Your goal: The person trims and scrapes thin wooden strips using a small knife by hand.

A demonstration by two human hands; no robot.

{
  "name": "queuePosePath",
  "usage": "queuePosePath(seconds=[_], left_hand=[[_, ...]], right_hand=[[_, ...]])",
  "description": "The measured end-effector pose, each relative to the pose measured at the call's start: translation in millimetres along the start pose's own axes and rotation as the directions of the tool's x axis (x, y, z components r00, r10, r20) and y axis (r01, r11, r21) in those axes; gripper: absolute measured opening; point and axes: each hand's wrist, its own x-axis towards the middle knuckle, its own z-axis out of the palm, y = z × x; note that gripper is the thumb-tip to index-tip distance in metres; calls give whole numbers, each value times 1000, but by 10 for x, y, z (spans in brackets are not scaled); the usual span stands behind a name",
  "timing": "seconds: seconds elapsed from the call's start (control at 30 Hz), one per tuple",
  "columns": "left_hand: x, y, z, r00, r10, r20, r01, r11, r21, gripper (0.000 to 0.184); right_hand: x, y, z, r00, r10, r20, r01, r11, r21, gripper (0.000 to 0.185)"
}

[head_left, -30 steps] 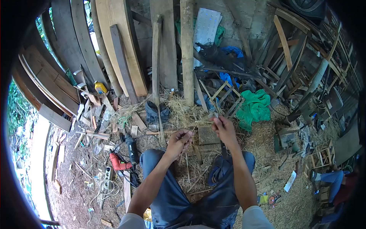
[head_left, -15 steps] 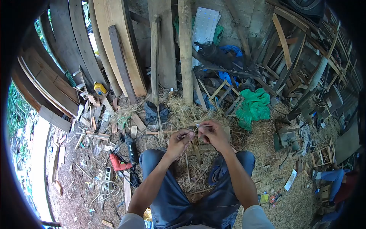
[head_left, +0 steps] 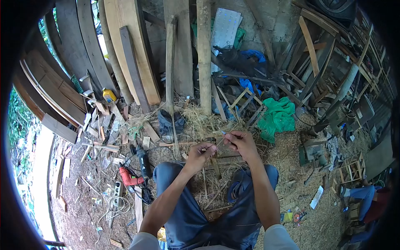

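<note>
My left hand is held above the gap between my knees, thumb and fingers pinched together. A thin straw-coloured strip seems to run from its fingertips toward the other hand, too fine to make out well. My right hand is closed on a small thing with a pale, pointed tip, possibly a blade; the fingers hide the rest. The hands are a little apart. Below them a narrow piece of wood lies among straw and shavings.
A red power drill and a dark angle grinder lie left of my knee, by a power strip. A green plastic bag lies ahead right. Boards lean at the back. Another person's leg shows at far right.
My right hand has moved to the right and slightly away from my left hand, carrying the pale-tipped thing. My left hand has shifted slightly right and down.
</note>
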Motion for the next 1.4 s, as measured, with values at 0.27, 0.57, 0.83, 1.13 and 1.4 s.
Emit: queuePosePath(seconds=[0.27, 0.57, 0.83, 1.13, 1.4], left_hand=[[-7, 102, -5, 997, -71, -5, 71, 997, 29, 22], [66, -109, -25, 995, 81, -54, -79, 996, 41, 20], [13, -29, -65, 999, -28, -27, 30, 997, 68, 18], [0, -28, -157, 997, -72, 21, 72, 997, -19, 21], [-24, 55, -40, 995, -96, 19, 96, 995, 15, 20]], right_hand=[[52, 59, 26, 997, -57, -58, 55, 998, -34, 15], [72, 76, 131, 990, -102, -101, 85, 983, -161, 15], [177, 73, 26, 941, -195, -276, 148, 972, -185, 15], [129, -43, -415, 928, -145, -344, 194, 974, 112, 28], [-1, 54, 78, 998, -62, 3, 62, 994, 93, 19]])
